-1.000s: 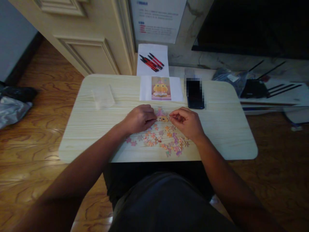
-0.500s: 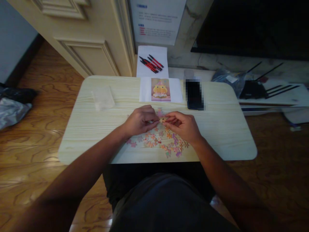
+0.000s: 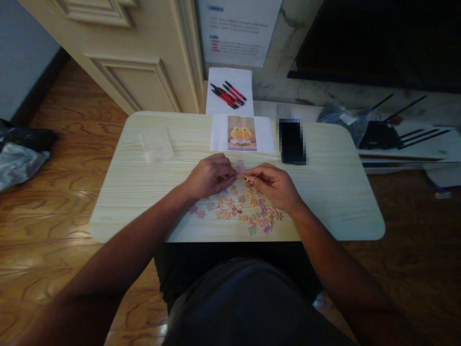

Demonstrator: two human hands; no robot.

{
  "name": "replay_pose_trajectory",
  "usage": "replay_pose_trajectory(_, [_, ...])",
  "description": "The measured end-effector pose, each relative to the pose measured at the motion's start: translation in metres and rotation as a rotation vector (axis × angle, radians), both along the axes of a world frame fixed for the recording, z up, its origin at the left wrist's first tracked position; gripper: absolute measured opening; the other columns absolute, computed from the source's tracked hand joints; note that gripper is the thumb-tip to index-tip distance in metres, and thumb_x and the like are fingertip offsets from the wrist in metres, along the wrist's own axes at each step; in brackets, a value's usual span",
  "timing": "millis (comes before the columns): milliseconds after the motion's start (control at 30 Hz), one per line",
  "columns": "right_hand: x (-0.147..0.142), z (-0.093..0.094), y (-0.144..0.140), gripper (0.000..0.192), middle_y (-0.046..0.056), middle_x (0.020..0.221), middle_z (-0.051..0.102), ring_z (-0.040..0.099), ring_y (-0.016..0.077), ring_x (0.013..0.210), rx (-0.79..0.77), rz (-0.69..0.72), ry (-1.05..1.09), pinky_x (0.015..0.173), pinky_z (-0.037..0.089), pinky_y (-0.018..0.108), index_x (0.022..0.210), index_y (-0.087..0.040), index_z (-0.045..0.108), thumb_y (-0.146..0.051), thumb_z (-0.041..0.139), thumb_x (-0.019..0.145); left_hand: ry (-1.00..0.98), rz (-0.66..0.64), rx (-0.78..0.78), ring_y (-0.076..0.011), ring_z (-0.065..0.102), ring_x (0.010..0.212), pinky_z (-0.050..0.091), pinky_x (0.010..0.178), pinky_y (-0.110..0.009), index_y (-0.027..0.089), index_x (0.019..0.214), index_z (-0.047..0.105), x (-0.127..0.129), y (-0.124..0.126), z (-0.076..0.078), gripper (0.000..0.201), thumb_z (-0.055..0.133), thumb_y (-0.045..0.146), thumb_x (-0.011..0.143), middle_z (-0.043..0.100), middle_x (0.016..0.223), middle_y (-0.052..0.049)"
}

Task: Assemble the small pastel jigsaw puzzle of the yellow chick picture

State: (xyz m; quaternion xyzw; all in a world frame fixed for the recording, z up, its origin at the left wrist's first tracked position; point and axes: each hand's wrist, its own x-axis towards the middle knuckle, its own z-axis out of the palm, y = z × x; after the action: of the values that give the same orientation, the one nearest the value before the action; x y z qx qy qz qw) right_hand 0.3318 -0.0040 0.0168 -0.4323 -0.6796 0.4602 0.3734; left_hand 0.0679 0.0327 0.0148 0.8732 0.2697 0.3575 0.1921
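Loose puzzle pieces (image 3: 241,214) scattered near the front edge of the counter (image 3: 144,182); just beyond them left hand (image 3: 211,177) and right hand (image 3: 273,185) meet fingertip to fingertip, both grips pinched closed on a small joined cluster of pieces (image 3: 242,176) held low over the counter, too small to tell which hand carries it; a pinkish piece (image 3: 239,167) sits just behind; further back reference picture (image 3: 242,133) on white paper, phone (image 3: 291,142) to its right, clear plastic bag (image 3: 156,145) well left; red and black pens (image 3: 228,94) on a sheet past the far edge.
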Motion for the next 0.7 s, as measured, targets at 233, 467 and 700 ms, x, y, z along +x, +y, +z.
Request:
replay_pose_trajectory(233, [-0.0027,-0.0008,-0.0006,0.011,0.005,0.1,0.08,0.077,0.0211,0.09,0.104,-0.023,-0.104,0.084,0.065,0.037,0.103,-0.025,0.083,-0.035,0.081,0.102,0.019,0.024,-0.026,-0.0202,0.067,0.081,0.055,0.075,-0.034,0.018,0.098,0.084,0.0003,0.0005,-0.0024,0.02,0.066,0.021,0.105,0.073,0.084,-0.007])
replay_pose_trajectory(467, [-0.0059,0.0001,0.0,0.02,0.006,0.11,0.074,0.079,0.02,0.094,0.04,0.012,-0.004,0.09,0.069,0.037,0.108,-0.026,0.085,-0.043,0.085,0.098,-0.017,-0.051,-0.074,-0.0205,0.069,0.084,0.056,0.076,-0.033,0.018,0.102,0.084,0.0012,-0.0012,0.0006,0.015,0.069,0.022,0.104,0.075,0.087,-0.007])
replay_pose_trajectory(700, [-0.0072,-0.003,0.0003,0.027,0.007,0.108,0.078,0.081,0.0217,0.095,-0.033,0.02,0.01,0.091,0.07,0.039,0.109,-0.024,0.085,-0.048,0.088,0.096,-0.008,-0.079,-0.021,-0.0199,0.068,0.079,0.054,0.073,-0.033,0.018,0.095,0.083,0.0034,-0.0016,-0.0036,0.018,0.07,0.024,0.106,0.074,0.083,-0.007])
